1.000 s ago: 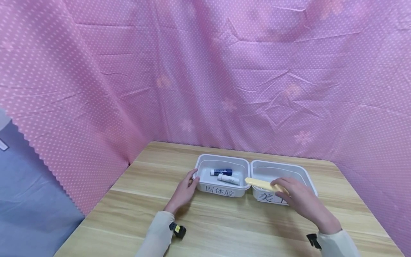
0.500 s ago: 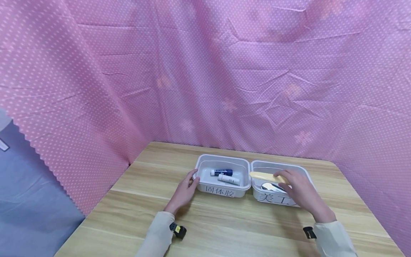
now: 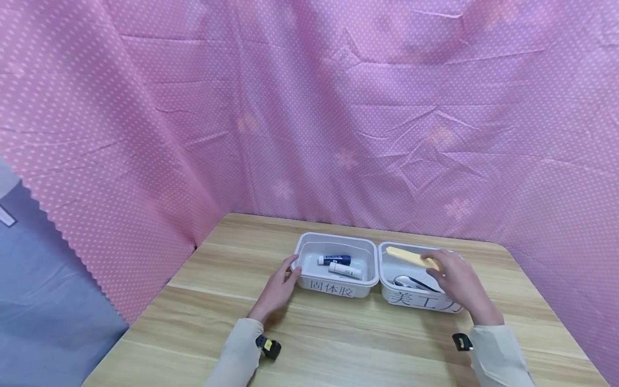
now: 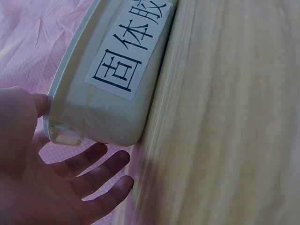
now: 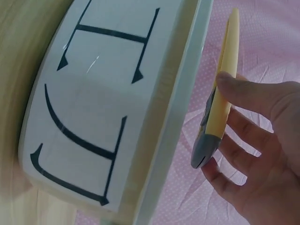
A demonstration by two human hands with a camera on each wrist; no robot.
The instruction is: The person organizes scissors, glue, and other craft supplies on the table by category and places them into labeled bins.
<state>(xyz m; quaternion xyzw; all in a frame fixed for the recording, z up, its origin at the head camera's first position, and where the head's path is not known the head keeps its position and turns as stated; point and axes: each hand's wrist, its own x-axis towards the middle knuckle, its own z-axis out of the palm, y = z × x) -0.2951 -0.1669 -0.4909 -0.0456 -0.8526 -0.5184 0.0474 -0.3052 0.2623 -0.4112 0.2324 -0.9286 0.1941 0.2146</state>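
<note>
My right hand (image 3: 456,277) pinches a yellow utility knife (image 3: 411,257) with a grey end over the right white plastic bin (image 3: 384,287). The right wrist view shows the thumb on one side of the utility knife (image 5: 223,110) and fingers on the other, apart from the rim. Inside that bin lies a shiny silver-and-dark object (image 3: 413,282), its kind unclear. My left hand (image 3: 279,287) holds the left bin (image 3: 360,293) by its left end. In the left wrist view, thumb and index finger pinch the rim while the other fingers (image 4: 101,180) stretch out below.
Inside the left bin lie a dark blue glue stick (image 3: 336,260) and a white glue stick (image 3: 345,270). Both bins bear printed front labels and stand side by side on the wooden table (image 3: 338,344). A pink dotted curtain (image 3: 309,134) hangs behind.
My right hand has carried the utility knife back and right, from the near rim between the bins to over the right bin, uncovering the silver object. My left hand stays put.
</note>
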